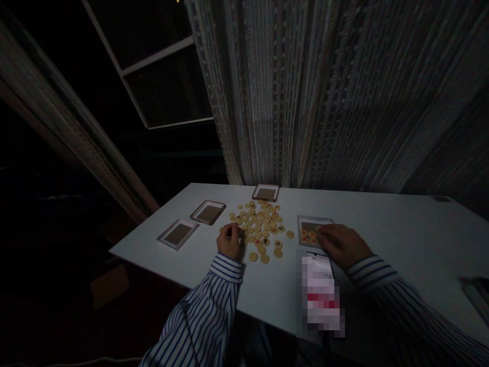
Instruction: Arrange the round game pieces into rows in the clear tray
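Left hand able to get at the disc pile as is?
Likely yes: the left hand is right by the disc pile, at its near-left edge, with nothing visible in between. Can't tell if its fingers hold anything.

A white table [401,229] bears a loose spread of round xiangqi pieces [260,223], some showing red or dark characters. Two shallow trays [209,213] lie left of them, a far tray [265,193] behind, and a right-hand tray [308,226] beside a pixelated object [321,293] at the near edge.

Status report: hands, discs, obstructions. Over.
Right hand at tray, red-marked discs inside. Left hand at left edge of loose disc pile. Pixelated object nearer than tray.
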{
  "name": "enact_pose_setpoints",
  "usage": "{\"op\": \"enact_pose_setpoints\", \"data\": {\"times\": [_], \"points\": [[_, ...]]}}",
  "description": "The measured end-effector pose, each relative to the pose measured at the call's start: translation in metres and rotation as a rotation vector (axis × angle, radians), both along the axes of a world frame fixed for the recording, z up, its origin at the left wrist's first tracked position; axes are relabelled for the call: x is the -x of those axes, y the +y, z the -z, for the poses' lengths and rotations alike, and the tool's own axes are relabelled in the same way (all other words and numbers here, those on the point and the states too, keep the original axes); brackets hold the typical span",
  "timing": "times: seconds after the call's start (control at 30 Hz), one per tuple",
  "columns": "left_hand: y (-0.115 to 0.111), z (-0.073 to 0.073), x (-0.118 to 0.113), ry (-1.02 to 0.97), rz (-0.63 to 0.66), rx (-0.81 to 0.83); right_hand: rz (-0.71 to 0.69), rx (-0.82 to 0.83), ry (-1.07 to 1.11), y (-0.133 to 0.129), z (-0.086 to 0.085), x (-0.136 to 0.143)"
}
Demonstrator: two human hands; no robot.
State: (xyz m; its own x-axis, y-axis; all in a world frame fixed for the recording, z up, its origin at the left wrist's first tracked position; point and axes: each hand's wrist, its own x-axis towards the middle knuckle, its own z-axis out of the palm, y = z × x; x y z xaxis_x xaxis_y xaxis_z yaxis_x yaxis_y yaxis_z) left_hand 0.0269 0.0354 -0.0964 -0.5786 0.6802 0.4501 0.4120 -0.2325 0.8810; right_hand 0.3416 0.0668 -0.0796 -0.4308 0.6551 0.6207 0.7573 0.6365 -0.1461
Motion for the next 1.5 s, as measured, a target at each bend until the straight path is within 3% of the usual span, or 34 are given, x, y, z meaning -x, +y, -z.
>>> {"op": "enact_pose_setpoints", "data": {"times": [0.1, 0.2, 0.33, 0.43, 0.6, 0.73, 0.83, 1.03, 1.5], "points": [[0.004, -0.008, 0.000, -0.024, 0.075, 0.009, 0.016, 0.010, -0.021, -0.001, 0.000, 0.000], [0.015, -0.027, -0.002, -0.036, 0.185, 0.028, 0.027, 0.007, -0.014, -0.001, 0.000, 0.000], [0.043, -0.058, -0.008, -0.050, 0.294, 0.027, 0.031, 0.033, -0.012, -0.001, -0.005, 0.003], [0.066, -0.069, -0.015, -0.057, 0.375, 0.017, -0.003, 0.061, -0.050, 0.000, -0.013, 0.007], [0.085, -0.052, -0.025, 0.037, 0.465, 0.068, -0.014, 0.164, -0.115, 0.017, -0.031, 0.017], [0.081, -0.032, -0.019, 0.317, 0.481, 0.093, 0.003, 0.314, -0.269, 0.040, -0.045, 0.043], [0.077, -0.023, -0.012, 0.543, 0.407, 0.092, 0.023, 0.403, -0.422, 0.054, -0.049, 0.070], [0.076, -0.022, -0.011, 0.733, 0.353, 0.115, 0.015, 0.439, -0.562, 0.069, -0.043, 0.105], [0.073, -0.024, -0.017, 0.745, 0.378, 0.135, 0.005, 0.496, -0.643, 0.084, -0.030, 0.114]]}}
